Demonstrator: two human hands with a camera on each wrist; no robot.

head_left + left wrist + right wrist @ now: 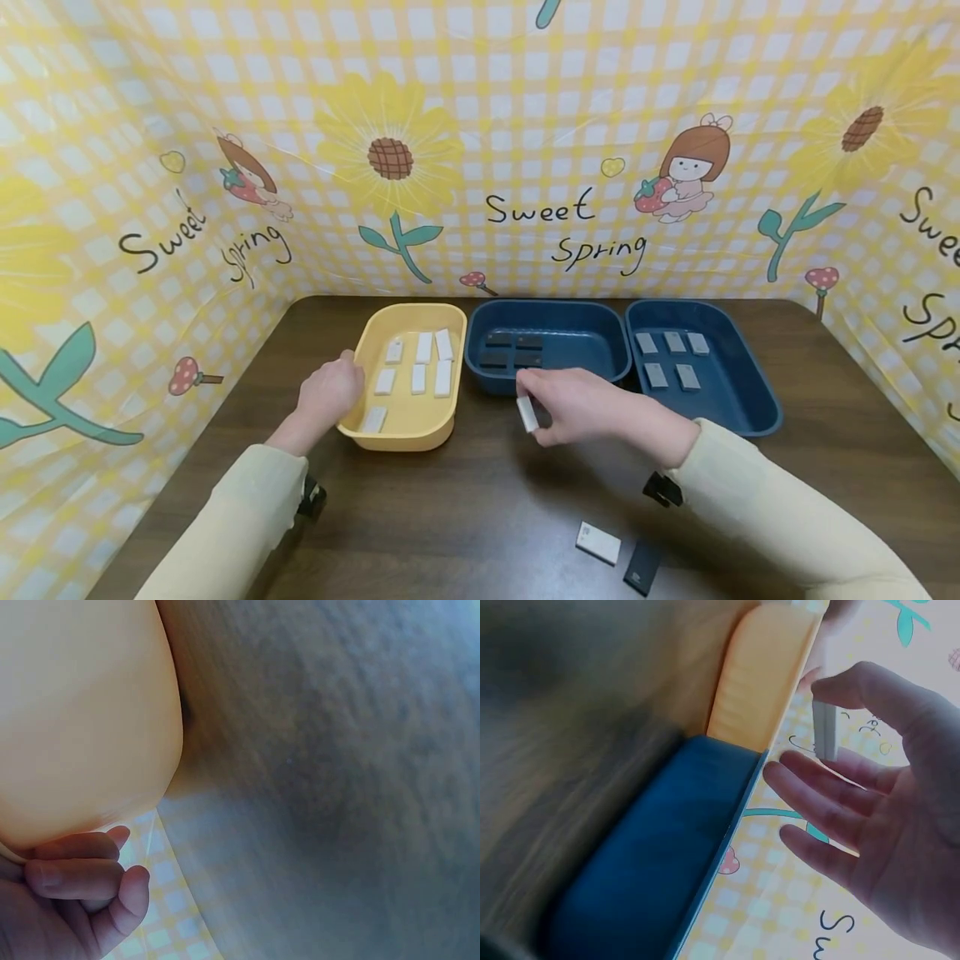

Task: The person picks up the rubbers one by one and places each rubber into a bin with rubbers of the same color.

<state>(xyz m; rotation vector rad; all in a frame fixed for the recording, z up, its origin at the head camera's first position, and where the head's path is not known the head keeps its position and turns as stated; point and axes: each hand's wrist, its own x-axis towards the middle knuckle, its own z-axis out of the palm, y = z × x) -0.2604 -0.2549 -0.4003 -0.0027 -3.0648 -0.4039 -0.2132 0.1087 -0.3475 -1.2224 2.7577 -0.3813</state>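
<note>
My left hand (331, 388) grips the left rim of a yellow plastic tub (412, 437), its curled fingers (82, 877) against the outer wall. Several white blocks lie spread inside this tub. In front of the middle blue tub (585, 317), my right hand (581, 406) pinches a small white rectangular block (527, 414) between thumb and index finger. The right wrist view shows that block (825, 731) held on end, the other fingers stretched out. Several black blocks (528, 342) lie in the left part of the middle blue tub.
A second blue tub (738, 400) stands at the right with several light grey blocks inside. Nearer me on the brown table (450, 525) lie a white block (597, 542) and a black block (642, 568). A yellow checked cloth (525, 150) hangs behind and at the sides.
</note>
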